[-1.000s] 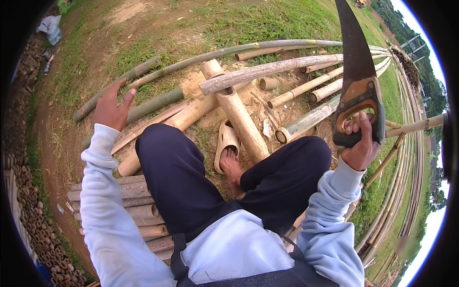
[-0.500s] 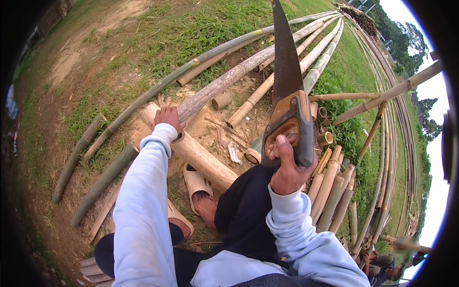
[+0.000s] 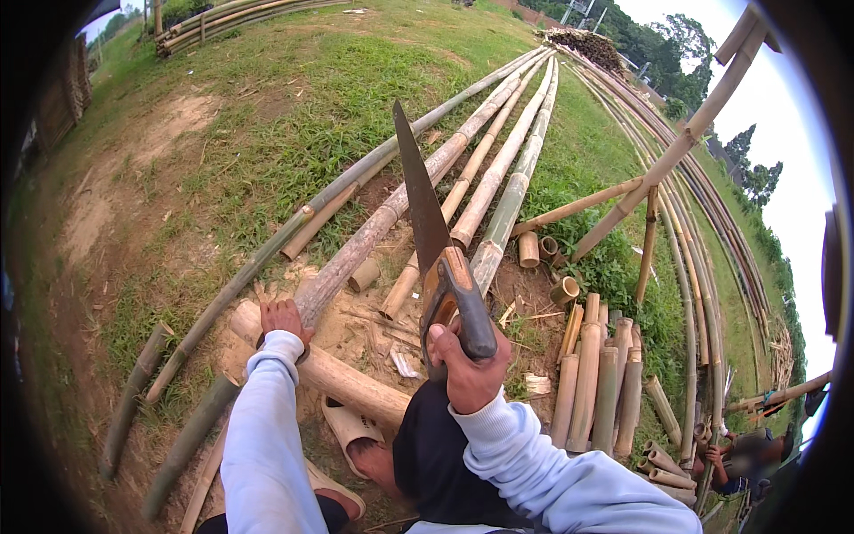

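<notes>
Mid-frame, my right hand (image 3: 473,358) grips the likely light, springy grey-bladed handsaw (image 3: 422,200) by its brown-and-black handle (image 3: 471,316); lower left, my left hand (image 3: 283,320) meets the stiff-looking, mottled-brown bamboo pole (image 3: 378,230), hold unclear.

On my far left I see a stack of long tan bamboo poles (image 3: 227,22), and nearer, a pale brown patch of bare earth (image 3: 178,125) amid short green grass (image 3: 294,133). Far off are a dark brown heap of stacked lengths (image 3: 583,46) and dark green leafy trees (image 3: 663,40). To my right, a thick tan bamboo post (image 3: 658,167) leans over short upright tan-and-green bamboo tubes (image 3: 584,383). Farther right, I can partly see another person (image 3: 752,458).
</notes>
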Motion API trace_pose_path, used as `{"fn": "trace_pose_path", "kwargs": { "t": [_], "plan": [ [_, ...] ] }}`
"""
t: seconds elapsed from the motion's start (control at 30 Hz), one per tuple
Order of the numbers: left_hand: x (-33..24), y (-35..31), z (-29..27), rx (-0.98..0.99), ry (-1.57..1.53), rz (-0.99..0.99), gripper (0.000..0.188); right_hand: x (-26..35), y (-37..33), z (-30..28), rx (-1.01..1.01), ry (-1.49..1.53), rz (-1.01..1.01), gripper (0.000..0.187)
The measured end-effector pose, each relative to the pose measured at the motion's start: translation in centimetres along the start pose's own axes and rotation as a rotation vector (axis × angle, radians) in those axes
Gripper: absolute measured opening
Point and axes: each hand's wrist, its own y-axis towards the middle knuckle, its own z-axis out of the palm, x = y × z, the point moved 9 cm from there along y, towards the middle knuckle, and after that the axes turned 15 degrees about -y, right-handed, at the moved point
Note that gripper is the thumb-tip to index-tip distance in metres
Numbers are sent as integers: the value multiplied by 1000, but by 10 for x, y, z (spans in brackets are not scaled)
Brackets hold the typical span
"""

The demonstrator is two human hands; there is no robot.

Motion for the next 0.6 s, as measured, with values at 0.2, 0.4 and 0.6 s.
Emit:
{"fn": "trace_pose_path", "kwargs": {
  "t": [0.2, 0.4, 0.6],
  "plan": [
    [33, -76, -43, -79, 39, 64, 70, 13, -13, -14, -87, -8, -122, 15],
    [128, -188, -97, -109, 115, 17, 70, 12, -15, -16, -156, 124, -126, 17],
    [243, -288, -108, 81, 189, -129, 77, 5, -17, -4, -124, 112, -127, 17]
  ]
}}
